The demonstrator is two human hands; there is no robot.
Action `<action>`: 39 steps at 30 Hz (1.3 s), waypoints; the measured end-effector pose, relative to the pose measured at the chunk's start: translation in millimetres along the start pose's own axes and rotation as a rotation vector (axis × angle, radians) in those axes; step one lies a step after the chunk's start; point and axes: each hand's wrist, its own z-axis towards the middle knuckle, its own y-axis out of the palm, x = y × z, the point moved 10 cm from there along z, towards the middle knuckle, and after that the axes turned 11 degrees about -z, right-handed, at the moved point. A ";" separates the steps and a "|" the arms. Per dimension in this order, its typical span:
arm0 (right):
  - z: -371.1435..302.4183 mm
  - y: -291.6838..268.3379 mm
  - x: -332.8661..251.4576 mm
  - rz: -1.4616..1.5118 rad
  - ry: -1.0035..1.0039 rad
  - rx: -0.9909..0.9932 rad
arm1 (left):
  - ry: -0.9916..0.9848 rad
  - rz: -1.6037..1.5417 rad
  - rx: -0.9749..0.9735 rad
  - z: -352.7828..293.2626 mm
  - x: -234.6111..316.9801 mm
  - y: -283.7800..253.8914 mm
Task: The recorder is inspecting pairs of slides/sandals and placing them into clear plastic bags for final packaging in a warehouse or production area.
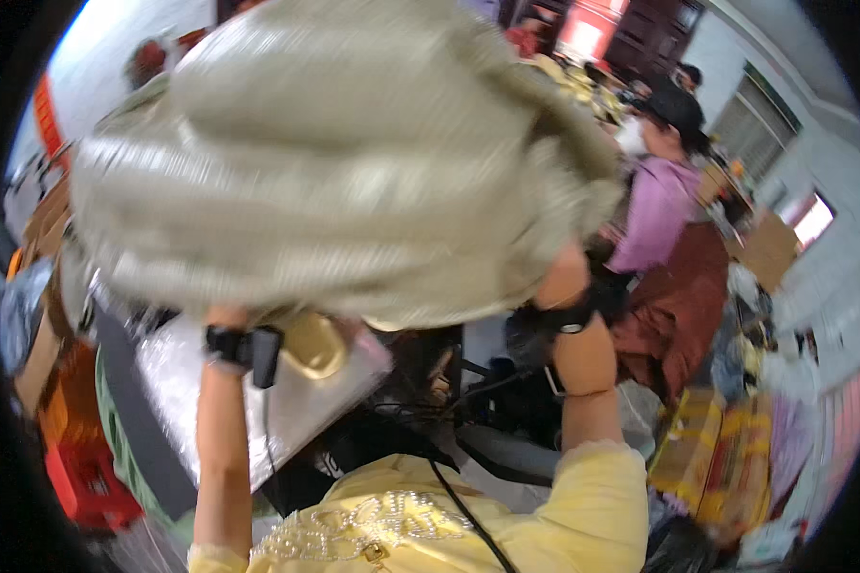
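Note:
A large beige-grey woven sack [344, 210], smeared by motion and shiny, is held up before me and fills the upper middle of the head view. My left hand [227, 315] reaches under its lower left edge; its fingers are hidden behind the sack. At the sack's right side, my right hand [562, 277] grips it, with the back of the hand showing and the fingers covered. Below the sack lies a pale gold moulded piece [313, 346], partly hidden, on clear plastic sheeting [186, 382]. Both wrists carry black straps.
To the right sits a person in a purple top [655, 205] and dark cap, with a brown-red cloth [678, 306] below. Yellow cartons [712, 458] stand at lower right. A red box [91, 482] is at lower left. Dark cables [449, 406] run in front of me.

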 end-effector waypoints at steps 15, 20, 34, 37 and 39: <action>30.1 122.3 -205.5 0.924 -0.473 -0.413 | -0.085 0.400 -0.113 -61.8 -17.1 6.6; -8.1 95.6 -269.2 1.434 -0.699 -0.661 | 0.095 0.588 -0.056 -96.4 9.1 20.3; 155.6 39.8 -141.1 0.504 -0.038 0.162 | 0.299 0.984 0.008 -182.3 55.3 14.8; 156.9 141.1 -125.4 0.617 0.023 -0.067 | 0.286 1.051 -0.014 -172.5 51.4 20.8; 148.2 163.7 -155.3 0.976 0.021 -0.339 | 0.295 1.108 -0.022 -166.9 54.4 23.9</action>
